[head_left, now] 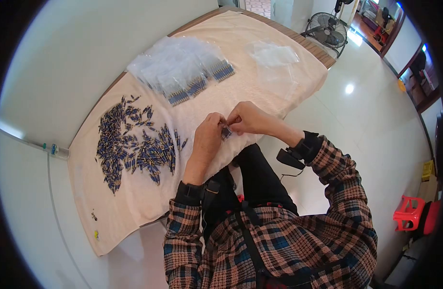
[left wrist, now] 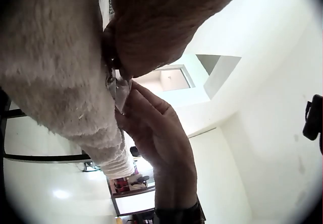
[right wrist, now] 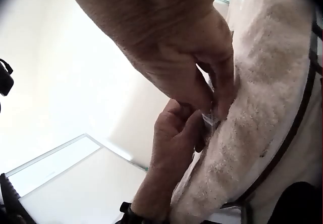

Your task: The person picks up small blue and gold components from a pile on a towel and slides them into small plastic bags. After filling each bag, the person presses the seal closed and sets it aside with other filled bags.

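At the near edge of the towel-covered table [head_left: 139, 202], both hands meet over a small clear plastic bag [head_left: 226, 133] with dark pieces showing in it. My left hand [head_left: 208, 139] pinches the bag from the left, its fingertips bent in. From the right, my right hand [head_left: 252, 119] grips it between thumb and fingers. Clear film [left wrist: 121, 94] shows between the two hands in the left wrist view. Most of the bag [right wrist: 208, 118] is hidden by fingers in the right wrist view. Left of the hands lies a loose heap of small blue pieces with gold ends [head_left: 156, 151].
Filled clear bags [head_left: 178, 62] lie overlapped at the back, rows of blue-and-gold pieces showing at their near ends. Flat clear bags [head_left: 274, 55] rest at the back right. Small items [head_left: 96, 235] sit at the left corner. A fan [head_left: 327, 30] and red stool [head_left: 408, 213] stand on the floor.
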{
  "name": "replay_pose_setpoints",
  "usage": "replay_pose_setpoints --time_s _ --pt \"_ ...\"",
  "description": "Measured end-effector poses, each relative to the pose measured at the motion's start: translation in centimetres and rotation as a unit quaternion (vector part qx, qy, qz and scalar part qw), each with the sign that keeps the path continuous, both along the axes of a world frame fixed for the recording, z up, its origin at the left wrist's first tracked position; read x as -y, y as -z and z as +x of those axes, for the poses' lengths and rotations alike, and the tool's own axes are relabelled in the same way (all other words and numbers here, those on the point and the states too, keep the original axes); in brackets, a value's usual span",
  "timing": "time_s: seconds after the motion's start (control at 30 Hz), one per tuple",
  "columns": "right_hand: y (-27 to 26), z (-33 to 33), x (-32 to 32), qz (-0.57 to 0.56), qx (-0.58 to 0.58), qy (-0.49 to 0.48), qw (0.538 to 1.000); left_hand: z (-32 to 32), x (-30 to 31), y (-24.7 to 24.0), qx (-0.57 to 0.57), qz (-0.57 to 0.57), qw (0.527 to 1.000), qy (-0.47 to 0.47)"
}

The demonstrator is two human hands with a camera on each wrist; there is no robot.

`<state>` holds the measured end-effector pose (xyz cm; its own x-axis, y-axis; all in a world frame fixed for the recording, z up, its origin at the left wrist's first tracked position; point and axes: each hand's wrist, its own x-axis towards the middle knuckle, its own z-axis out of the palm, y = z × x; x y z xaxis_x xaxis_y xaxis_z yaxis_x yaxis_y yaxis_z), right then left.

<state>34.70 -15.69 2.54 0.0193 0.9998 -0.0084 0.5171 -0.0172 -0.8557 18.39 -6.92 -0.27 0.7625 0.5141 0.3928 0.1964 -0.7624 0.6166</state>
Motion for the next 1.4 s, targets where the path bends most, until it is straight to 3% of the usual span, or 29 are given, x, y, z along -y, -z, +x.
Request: replay_pose_setpoints --time_s 0.13,0.3,0.4,0.53,0.8,1.03,1.4 --pt "1.6 -0.1 1.3 0.099 -0.034 0.101 0.989 -0.5 0.0 0.0 0.025 -0.051 0.998 -0.007" --pt "2.8 -0.3 2.8 0.124 -0.004 0.093 0.988 -3.4 0.8 -0.5 -0.003 -0.002 0.999 -0.038" --pt "2.2 -1.5 3.1 0.112 -0.058 0.128 0.984 -4.8 1.6 -0.7 -0.063 0.015 0.995 -0.070" --pt "3.0 -1.1 2.0 0.117 -0.072 0.129 0.982 -4.8 1.8 -0.8 -0.004 0.048 0.995 -0.086" --pt "1.8 0.4 0.5 0.066 0.027 0.018 0.997 -3.0 0.5 -0.5 -0.083 0.017 0.987 -0.140" --pt "1.9 -0.3 0.6 0.056 0.051 0.050 0.996 -2.5 0.8 -0.6 -0.083 0.020 0.983 -0.164" --pt "1.6 -0.1 0.8 0.079 0.047 0.017 0.996 -4.3 -0.3 -0.1 -0.004 0.004 0.997 -0.073"
